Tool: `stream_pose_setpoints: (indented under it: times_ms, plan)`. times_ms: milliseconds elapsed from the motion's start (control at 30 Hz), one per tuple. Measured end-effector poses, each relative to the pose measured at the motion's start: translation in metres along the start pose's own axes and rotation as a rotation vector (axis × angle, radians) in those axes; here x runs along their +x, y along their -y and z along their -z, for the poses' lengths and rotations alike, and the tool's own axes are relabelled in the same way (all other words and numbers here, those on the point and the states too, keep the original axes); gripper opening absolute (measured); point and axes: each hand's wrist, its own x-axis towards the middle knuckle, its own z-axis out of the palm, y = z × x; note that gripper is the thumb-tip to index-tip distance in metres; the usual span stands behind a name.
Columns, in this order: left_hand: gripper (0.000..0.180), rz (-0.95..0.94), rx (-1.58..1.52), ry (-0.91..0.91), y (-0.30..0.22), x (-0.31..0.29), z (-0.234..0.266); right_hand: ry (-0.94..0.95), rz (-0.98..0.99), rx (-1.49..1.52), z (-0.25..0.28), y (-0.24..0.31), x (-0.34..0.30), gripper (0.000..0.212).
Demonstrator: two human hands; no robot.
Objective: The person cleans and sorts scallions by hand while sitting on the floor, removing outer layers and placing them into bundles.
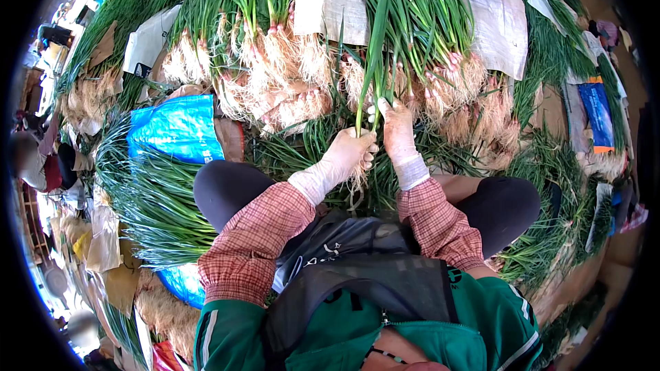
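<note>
The left arm (258, 237) and right arm (440, 223) reach forward and lean in. The left hand (349, 154) is curled up, and the right hand (398, 132) pinches just beside it, a little farther out.

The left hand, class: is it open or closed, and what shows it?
Closed: the left hand is curled round a spring onion, green leaves rising above, pale roots hanging below.

Roots (271, 86): band across the far side, ahead of my left hand (349, 154) and right hand (400, 130).
Knees (227, 189): block both sides, low.
Lap (350, 237): gap between my forearms (258, 227) open down to here.
</note>
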Motion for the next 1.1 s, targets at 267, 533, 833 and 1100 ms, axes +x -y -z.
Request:
stream_pose_setpoints:
  times_ms: [267,533,833,1100]
  plan:
    - [0.014,-0.049,-0.199,0.247,0.007,-0.012,-0.004,0.130,-0.228,0.171,0.021,-0.042,0.000,0.023]
    - [0.030,0.085,-0.151,0.353,-0.011,-0.003,0.006,0.286,0.547,-1.056,0.058,-0.001,-0.006,0.031]
    - [0.027,-0.068,-0.111,0.222,-0.014,0.024,0.013,0.490,-0.206,-0.776,0.018,0.058,-0.045,0.027]
    - [0.013,-0.080,-0.207,0.018,-0.004,0.028,-0.006,-0.048,0.043,-0.376,0.003,0.020,0.020,0.018]
